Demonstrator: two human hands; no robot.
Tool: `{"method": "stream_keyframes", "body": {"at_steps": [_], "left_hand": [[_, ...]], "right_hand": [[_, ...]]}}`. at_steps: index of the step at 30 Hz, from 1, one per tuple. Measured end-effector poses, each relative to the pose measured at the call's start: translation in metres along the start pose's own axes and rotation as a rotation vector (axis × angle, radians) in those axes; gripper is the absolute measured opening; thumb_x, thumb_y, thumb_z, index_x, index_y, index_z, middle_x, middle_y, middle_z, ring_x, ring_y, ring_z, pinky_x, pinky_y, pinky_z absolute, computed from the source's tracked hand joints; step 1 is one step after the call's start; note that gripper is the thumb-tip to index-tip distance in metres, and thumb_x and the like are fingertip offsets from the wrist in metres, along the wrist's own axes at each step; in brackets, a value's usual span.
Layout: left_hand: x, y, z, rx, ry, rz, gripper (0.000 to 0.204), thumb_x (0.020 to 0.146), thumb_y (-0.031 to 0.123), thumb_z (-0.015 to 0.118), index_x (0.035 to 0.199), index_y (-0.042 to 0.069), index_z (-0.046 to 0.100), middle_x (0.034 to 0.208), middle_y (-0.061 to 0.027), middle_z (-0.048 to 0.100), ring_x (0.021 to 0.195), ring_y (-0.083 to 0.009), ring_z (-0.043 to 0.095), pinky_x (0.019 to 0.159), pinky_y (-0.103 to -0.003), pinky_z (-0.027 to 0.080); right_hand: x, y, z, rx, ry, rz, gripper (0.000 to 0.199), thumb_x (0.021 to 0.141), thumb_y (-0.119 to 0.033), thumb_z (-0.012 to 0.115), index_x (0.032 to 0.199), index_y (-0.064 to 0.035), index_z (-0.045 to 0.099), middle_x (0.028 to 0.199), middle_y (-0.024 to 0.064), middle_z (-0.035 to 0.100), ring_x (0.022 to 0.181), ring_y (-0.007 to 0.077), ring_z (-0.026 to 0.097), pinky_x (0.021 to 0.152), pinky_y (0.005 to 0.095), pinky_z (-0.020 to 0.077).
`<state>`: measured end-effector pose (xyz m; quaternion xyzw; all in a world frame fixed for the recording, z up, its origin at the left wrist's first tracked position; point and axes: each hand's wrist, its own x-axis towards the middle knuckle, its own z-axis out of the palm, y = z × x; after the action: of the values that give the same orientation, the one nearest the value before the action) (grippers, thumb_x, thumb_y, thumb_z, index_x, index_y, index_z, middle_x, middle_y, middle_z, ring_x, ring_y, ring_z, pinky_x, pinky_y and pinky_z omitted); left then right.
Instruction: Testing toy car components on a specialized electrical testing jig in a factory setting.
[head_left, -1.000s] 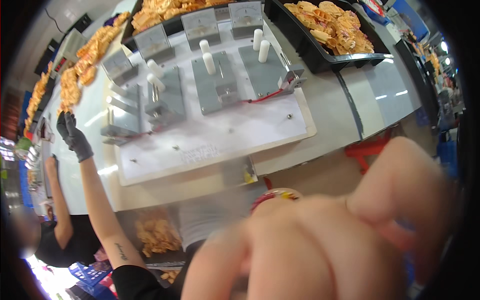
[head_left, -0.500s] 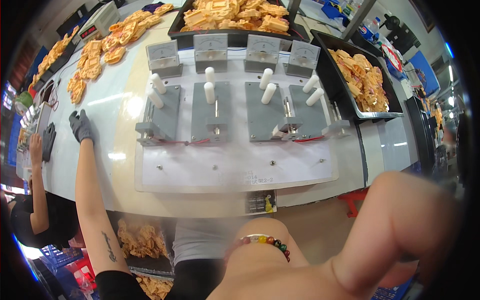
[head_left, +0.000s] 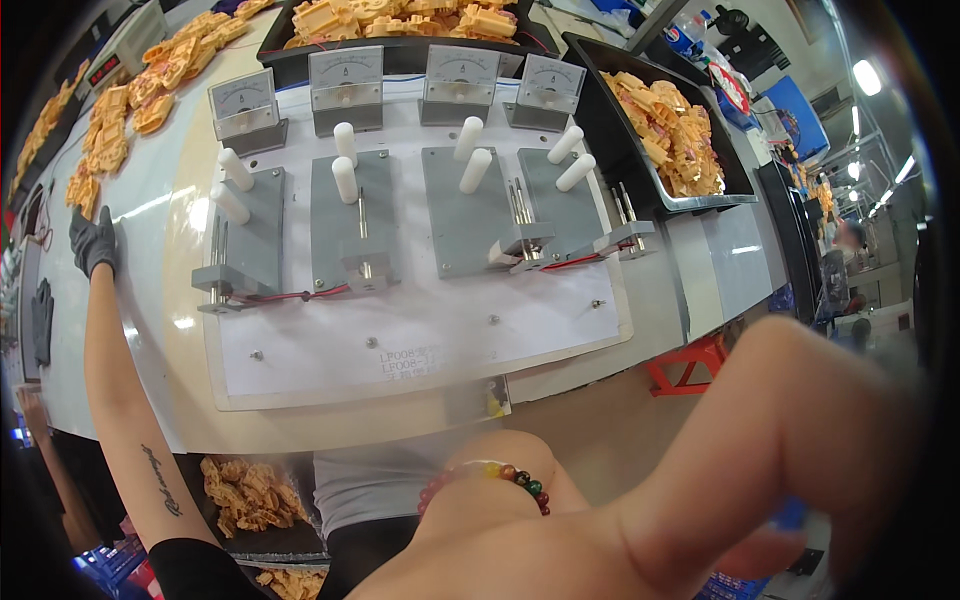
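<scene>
My left hand [head_left: 94,243], in a grey glove, stretches over the far left of the table with thumb and fingers apart. Its fingertips come right up to the nearest of the yellow-orange plastic parts [head_left: 83,188]; whether they touch it I cannot make out. Very near the camera, my bare right hand [head_left: 690,510] fills the lower right, blurred, a bead bracelet [head_left: 520,476] on its wrist. Its fingertips are out of sight. Ahead is a test fixture with grey plates [head_left: 470,210], white pegs [head_left: 475,172], metal probe pins and dial meters [head_left: 347,80].
Black trays heaped with yellow-orange parts stand behind the fixture [head_left: 270,42] and at its right [head_left: 735,200]. Another bin of parts [head_left: 250,495] sits below the table edge. A red stool [head_left: 690,362] is under the table. At far left are a spare grey glove [head_left: 43,322] and a co-worker's arm [head_left: 60,470].
The view has shifted, so the fixture appears further left. My left hand has closed the gap to the nearest yellow-orange part. The right hand stays close to the camera.
</scene>
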<state>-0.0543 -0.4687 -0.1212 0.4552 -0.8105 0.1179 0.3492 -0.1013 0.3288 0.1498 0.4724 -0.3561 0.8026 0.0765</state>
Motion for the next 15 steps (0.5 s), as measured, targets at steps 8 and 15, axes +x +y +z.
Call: {"method": "stream_keyframes", "body": {"at_steps": [8, 15], "left_hand": [[0.061, -0.026, 0.066, 0.184, -0.224, -0.004, 0.063, 0.089, 0.053, 0.05, 0.138, 0.013, 0.05, 0.14, -0.022, 0.048, 0.132, -0.0373, 0.043, 0.109, -0.042, 0.035], [0.071, -0.054, 0.055, 0.123, -0.32, -0.14, 0.075, 0.083, 0.064, 0.052, 0.135, 0.009, 0.052, 0.132, -0.0244, 0.055, 0.124, -0.0394, 0.052, 0.102, -0.046, 0.042]], "right_hand": [[0.007, 0.03, 0.021, -0.006, 0.0, 0.035, 0.035, 0.081, -0.03, 0.066, 0.103, -0.004, 0.058, 0.092, 0.0144, 0.062, 0.075, 0.0253, 0.057, 0.062, 0.0367, 0.0437], [-0.002, 0.097, 0.06, 0.169, 0.014, 0.082, 0.034, 0.08, -0.028, 0.068, 0.103, -0.0045, 0.059, 0.092, 0.0141, 0.063, 0.075, 0.0252, 0.057, 0.061, 0.0366, 0.0428]]}}
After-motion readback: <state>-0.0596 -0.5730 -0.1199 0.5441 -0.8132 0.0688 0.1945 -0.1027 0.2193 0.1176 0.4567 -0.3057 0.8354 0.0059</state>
